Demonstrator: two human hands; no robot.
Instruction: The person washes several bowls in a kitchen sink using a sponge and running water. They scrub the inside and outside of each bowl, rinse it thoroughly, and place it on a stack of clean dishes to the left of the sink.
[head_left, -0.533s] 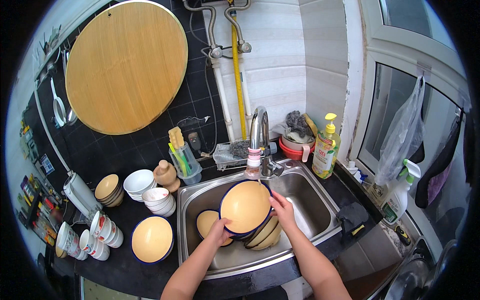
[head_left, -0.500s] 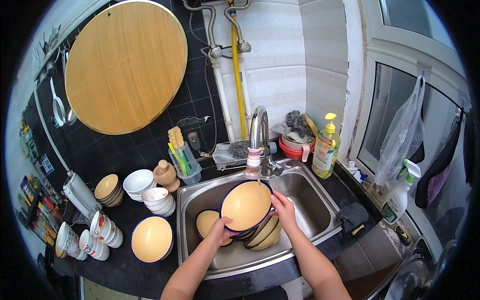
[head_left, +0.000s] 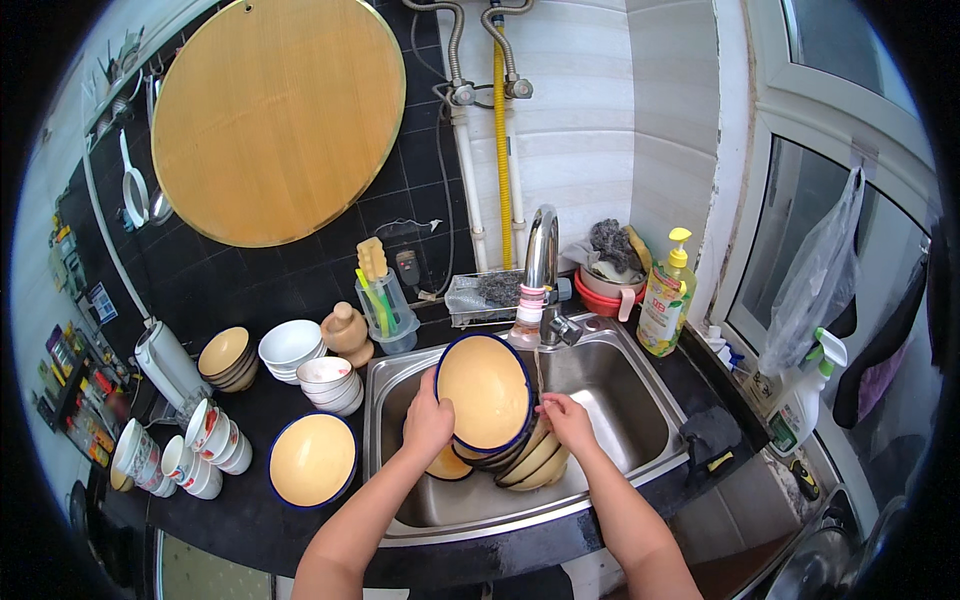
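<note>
Under the tap (head_left: 541, 262), over the steel sink (head_left: 640, 400), the yellow bowl with the blue rim (head_left: 485, 392) is up on edge, its inside turned toward the camera. The left hand (head_left: 428, 420) clasps its left rim, fingers curled round the edge and closed on it. The right hand (head_left: 566, 418) sits at the lower right rim, just below the tap's spout; its fingers look bent in against the bowl, though whether they pinch the rim or only press on it cannot be told from here. Both forearms come up from the near edge of the sink, elbows low, wrists angled inward toward each other.

To do this rinse well, the judgement is: keep the bowl tilted so water runs off the lower rim into the sink, turn it by the edge rather than the wet face, and hold it clear of the stack of bowls (head_left: 525, 460) lying right beneath it, since wet glaze slips and a knock could chip both.

Left of the sink, on the dark counter, a second yellow bowl (head_left: 312, 460) rests flat, with white bowls (head_left: 290, 345) behind it.
</note>
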